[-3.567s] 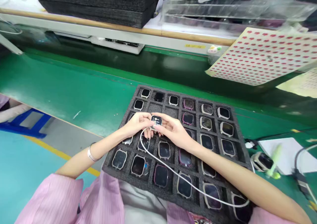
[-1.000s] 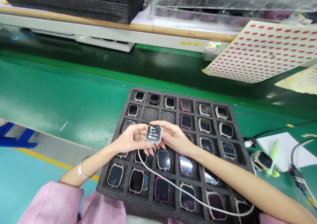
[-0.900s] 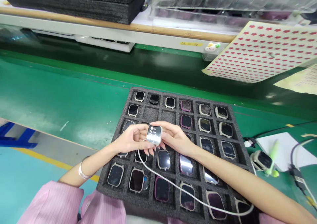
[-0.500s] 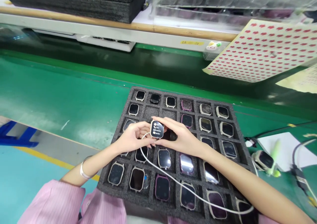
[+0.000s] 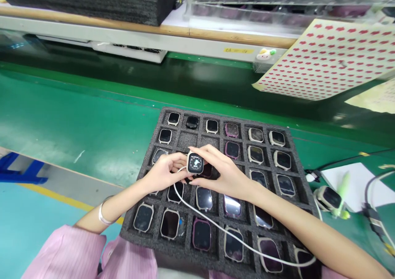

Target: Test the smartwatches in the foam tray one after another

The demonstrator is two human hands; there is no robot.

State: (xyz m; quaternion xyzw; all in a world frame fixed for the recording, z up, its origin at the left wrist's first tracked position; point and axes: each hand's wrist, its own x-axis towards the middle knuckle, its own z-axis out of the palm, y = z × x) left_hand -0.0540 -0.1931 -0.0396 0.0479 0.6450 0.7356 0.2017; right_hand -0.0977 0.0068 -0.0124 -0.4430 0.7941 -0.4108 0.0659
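- Beige-cased square smartwatch with lit screen, gripped between left hand and right hand.
- White cable trails across dark foam tray.

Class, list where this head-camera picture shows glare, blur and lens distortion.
Head view: overhead light glares off the green conveyor and the trayed watch screens; the lit watch, held by the left hand and right hand, is sharp; the green object at right is smeared; the wooden shelf edge bows slightly, a wide-lens effect.
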